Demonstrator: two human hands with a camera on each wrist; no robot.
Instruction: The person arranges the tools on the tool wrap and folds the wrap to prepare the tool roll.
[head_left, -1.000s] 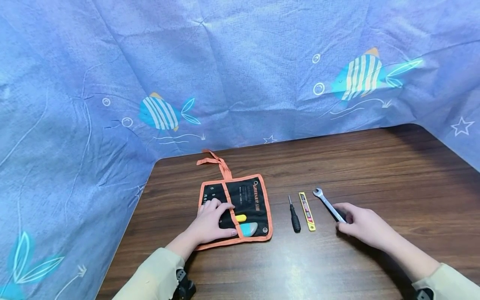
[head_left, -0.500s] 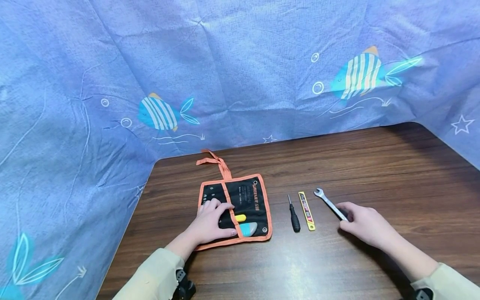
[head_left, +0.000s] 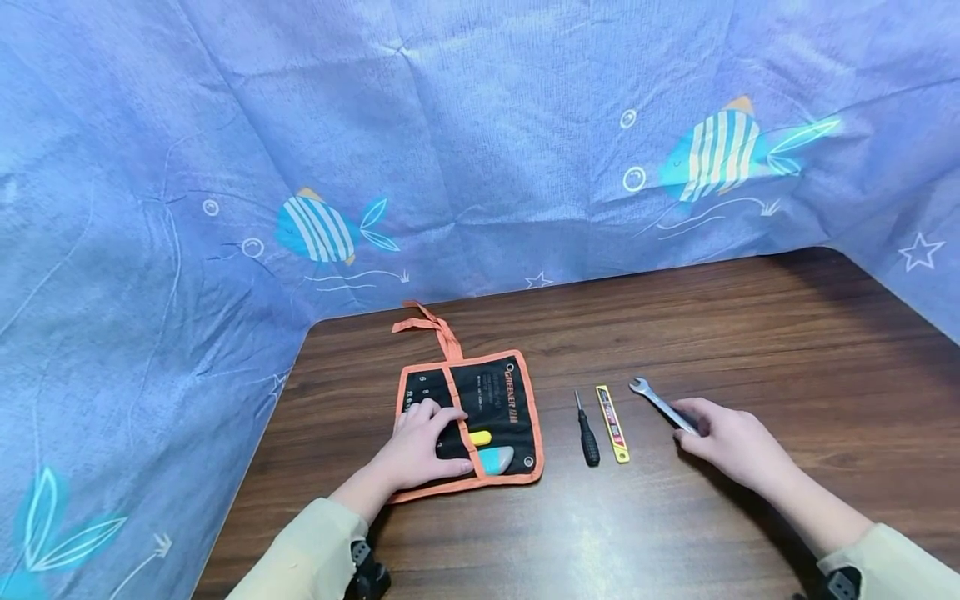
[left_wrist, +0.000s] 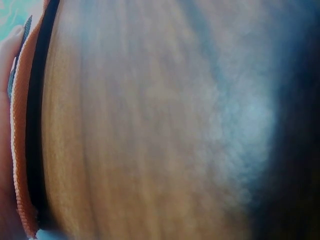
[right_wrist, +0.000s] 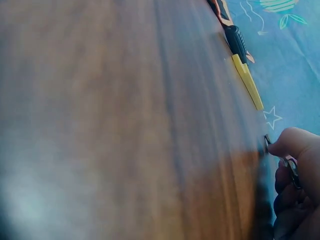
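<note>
A black tool pouch (head_left: 491,396) with orange edging lies unrolled on the table in the head view. Across its left part rests my left hand (head_left: 420,446), thumb and index finger spread apart. Between them a yellow-ended tool (head_left: 481,437) and a teal-and-grey tool (head_left: 497,459) stick out of the pocket. My right hand (head_left: 731,442) pinches the near end of a silver open-end wrench (head_left: 652,397) between thumb and fingers. The wrench's open jaw points to the far left, and its gripped end is hidden. In the right wrist view, part of the wrench (right_wrist: 292,172) shows among the curled fingers.
A black-handled screwdriver (head_left: 588,437) and a yellow flat strip-shaped pack (head_left: 613,423) lie side by side between pouch and wrench. Orange ties (head_left: 442,329) trail from the pouch's far edge. A blue fish-print curtain (head_left: 510,167) hangs around the wooden table (head_left: 750,333).
The wrench has turned slightly in my right hand, lying flatter across the view, and its gripped end has shifted a little right. My left hand and the pouch have stayed put.
</note>
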